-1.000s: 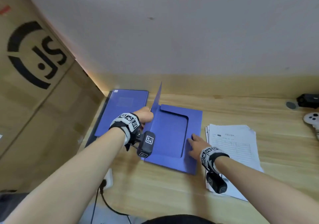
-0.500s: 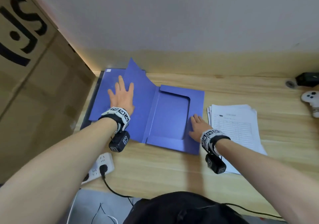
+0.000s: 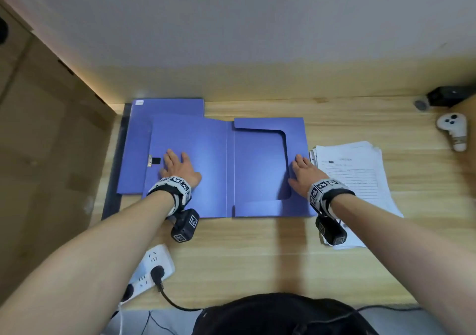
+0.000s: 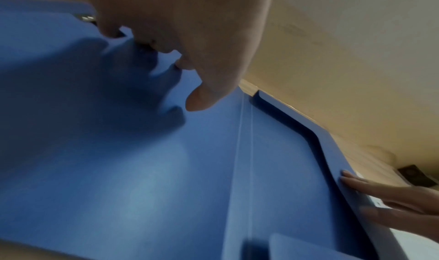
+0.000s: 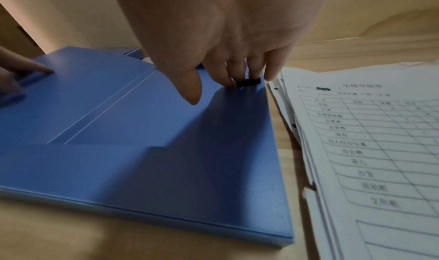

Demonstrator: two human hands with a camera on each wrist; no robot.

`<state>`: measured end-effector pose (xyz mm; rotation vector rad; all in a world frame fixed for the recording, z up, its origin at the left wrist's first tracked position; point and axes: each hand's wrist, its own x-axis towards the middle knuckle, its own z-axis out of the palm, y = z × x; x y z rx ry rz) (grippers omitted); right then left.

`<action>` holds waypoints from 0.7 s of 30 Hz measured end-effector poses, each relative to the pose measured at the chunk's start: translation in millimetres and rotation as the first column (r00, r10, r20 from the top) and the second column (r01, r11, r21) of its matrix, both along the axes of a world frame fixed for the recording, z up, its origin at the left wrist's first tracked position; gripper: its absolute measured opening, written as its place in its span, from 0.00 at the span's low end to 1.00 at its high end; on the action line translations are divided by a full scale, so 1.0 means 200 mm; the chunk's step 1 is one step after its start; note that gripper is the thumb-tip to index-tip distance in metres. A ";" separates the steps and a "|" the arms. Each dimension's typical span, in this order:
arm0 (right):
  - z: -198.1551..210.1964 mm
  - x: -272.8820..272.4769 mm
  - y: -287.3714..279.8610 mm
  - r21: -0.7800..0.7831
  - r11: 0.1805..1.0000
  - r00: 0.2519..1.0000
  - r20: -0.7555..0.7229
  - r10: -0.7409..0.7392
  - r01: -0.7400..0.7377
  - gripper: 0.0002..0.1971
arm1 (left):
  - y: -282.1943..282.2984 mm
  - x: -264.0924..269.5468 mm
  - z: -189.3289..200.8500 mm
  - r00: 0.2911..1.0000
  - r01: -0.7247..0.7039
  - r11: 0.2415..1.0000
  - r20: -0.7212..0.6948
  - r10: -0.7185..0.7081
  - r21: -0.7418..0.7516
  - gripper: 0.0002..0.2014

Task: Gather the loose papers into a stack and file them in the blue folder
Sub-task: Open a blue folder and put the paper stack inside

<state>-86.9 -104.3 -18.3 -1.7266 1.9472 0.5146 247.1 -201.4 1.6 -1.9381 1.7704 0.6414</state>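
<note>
Head view: wooden desk (image 3: 257, 252) bears open blue folder (image 3: 211, 159), papers (image 3: 360, 180).

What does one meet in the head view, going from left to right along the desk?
Cardboard box → left hand → right hand → papers → white controller.

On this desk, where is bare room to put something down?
Bare wood lies in front of the open blue folder, between power strip and right forearm, and behind the papers toward the white controller. The left side is crowded by a second folder.
</note>
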 end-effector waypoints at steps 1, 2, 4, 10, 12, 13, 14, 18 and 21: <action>0.00 0.01 0.00 0.005 1.000 1.000 0.009 -0.021 0.021 0.35 | 0.02 -0.04 -0.02 0.999 -0.009 0.999 -0.036 0.011 0.045 0.42; -0.01 0.01 0.01 0.012 0.999 0.999 0.018 -0.040 0.040 0.35 | 0.03 -0.09 -0.04 0.998 -0.022 0.997 -0.064 0.027 0.077 0.43; -0.02 0.01 0.02 0.017 0.998 0.997 0.035 -0.064 0.064 0.36 | 0.05 -0.16 -0.06 0.995 -0.054 0.993 -0.082 0.063 0.108 0.43; -0.04 -0.04 0.05 -0.060 0.995 0.985 0.157 -0.075 0.085 0.36 | 0.04 -0.21 -0.01 0.985 -0.142 0.983 -0.085 0.153 0.118 0.40; -0.03 -0.09 0.08 -0.153 0.976 0.947 0.304 -0.104 0.156 0.35 | 0.05 -0.27 0.01 0.974 -0.172 0.985 -0.155 0.168 -0.015 0.33; -0.03 -0.14 0.10 -0.202 0.957 0.921 0.369 -0.122 0.208 0.34 | 0.06 -0.31 0.02 0.964 -0.177 0.981 -0.216 0.156 -0.081 0.31; -0.02 -0.18 0.13 -0.243 0.935 0.900 0.413 -0.142 0.259 0.34 | 0.08 -0.37 0.03 0.945 -0.186 0.975 -0.293 0.143 -0.124 0.29; 0.01 -0.41 0.25 -0.316 0.871 0.873 0.435 -0.219 0.376 0.33 | 0.19 -0.72 0.09 0.804 -0.219 0.963 -0.589 0.087 -0.156 0.24; 0.00 -0.66 0.35 -0.303 0.815 0.833 0.433 -0.344 0.494 0.32 | 0.33 -1.03 0.12 0.681 -0.216 0.975 -0.723 0.116 -0.046 0.20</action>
